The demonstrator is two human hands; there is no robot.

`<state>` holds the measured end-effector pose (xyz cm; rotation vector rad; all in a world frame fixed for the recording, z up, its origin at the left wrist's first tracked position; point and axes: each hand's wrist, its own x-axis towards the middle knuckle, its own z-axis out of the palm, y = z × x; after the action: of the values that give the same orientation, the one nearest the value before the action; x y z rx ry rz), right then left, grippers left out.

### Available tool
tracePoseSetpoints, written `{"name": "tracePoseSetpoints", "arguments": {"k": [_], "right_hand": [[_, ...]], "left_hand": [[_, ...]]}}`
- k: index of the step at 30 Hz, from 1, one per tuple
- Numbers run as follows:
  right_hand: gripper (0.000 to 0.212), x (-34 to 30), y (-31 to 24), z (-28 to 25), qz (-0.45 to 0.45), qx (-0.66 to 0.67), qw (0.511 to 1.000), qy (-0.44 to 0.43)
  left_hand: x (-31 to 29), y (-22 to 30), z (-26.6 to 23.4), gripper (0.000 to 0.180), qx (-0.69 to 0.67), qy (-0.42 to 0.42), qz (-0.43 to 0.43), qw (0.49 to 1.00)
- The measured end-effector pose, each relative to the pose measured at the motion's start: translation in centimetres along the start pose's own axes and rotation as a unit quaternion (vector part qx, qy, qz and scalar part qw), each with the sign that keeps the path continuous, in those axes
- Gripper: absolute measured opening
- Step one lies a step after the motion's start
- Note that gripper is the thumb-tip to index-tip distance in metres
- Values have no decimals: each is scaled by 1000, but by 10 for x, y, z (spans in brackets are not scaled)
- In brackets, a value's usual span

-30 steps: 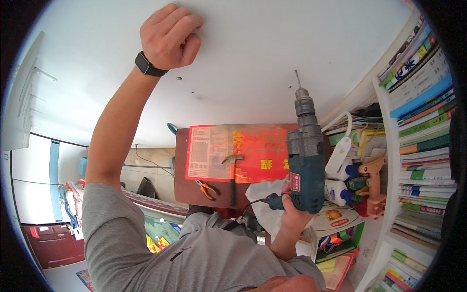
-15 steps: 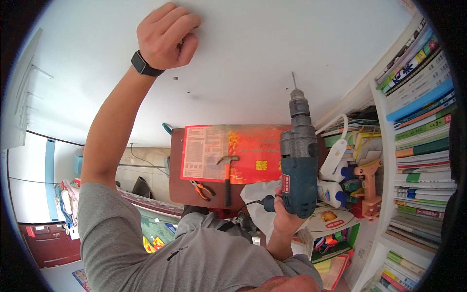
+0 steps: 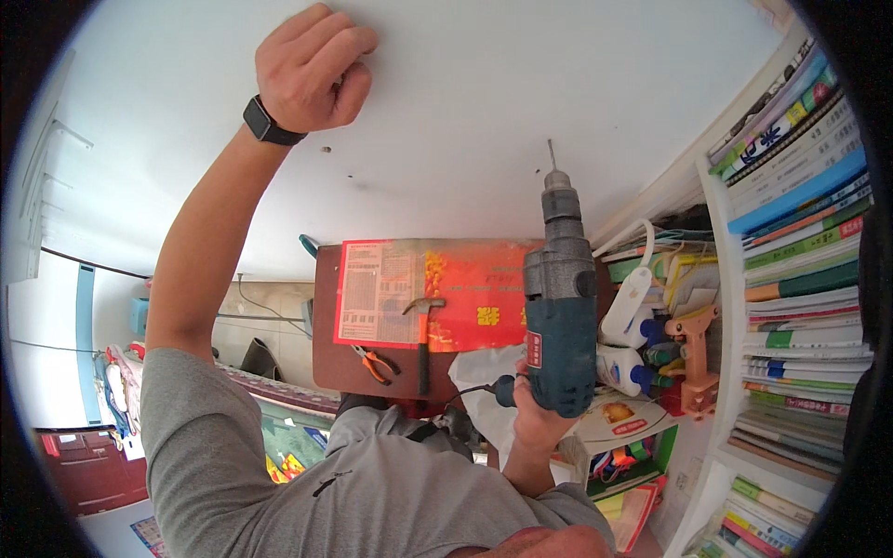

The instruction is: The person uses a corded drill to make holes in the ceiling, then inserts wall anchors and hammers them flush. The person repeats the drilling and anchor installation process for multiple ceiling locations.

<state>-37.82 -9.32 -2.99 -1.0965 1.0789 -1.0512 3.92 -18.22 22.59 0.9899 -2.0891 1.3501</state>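
Observation:
My right hand (image 3: 543,414) grips a dark teal and grey corded power drill (image 3: 561,325) at its handle. The drill points up the picture, its thin bit (image 3: 551,153) in front of the white wall (image 3: 446,93). Raised at the upper left, my left hand (image 3: 312,70) is closed against the wall with its fingers curled; whatever they may hold is hidden. A black watch (image 3: 268,124) is on that wrist. Between the hands, a small dark hole (image 3: 326,149) marks the wall. Below lies a claw hammer (image 3: 423,344) with an orange and black handle, beside orange-handled pliers (image 3: 377,365).
The tools lie on a brown table (image 3: 335,367), partly covered by a red printed sheet (image 3: 456,325). Book-filled white shelves (image 3: 735,279) line the right side. Near the drill stand a white desk lamp (image 3: 629,302) and bottles (image 3: 619,370). The drill's cord (image 3: 465,391) hangs below its handle.
The whole view has shifted slightly, so most things sit a little farther left in the picture. Both hands keep their poses, and the drill stays in my right hand.

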Motion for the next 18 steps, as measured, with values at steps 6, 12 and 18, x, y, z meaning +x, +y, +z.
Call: {"name": "tracePoseSetpoints", "arguments": {"k": [6,12,18], "right_hand": [[97,2,6,-9,-8,-43,999,-3],[101,5,20,-21,8,-74,997,20],[99,8,14,-24,-1,-103,993,56]], "left_hand": [[0,0,-1,27,2,-2,-5,1000],[2,1,-1,28,-5,-4,-5,1000],[-1,-3,-1,27,2,-4,8,1000]]}}
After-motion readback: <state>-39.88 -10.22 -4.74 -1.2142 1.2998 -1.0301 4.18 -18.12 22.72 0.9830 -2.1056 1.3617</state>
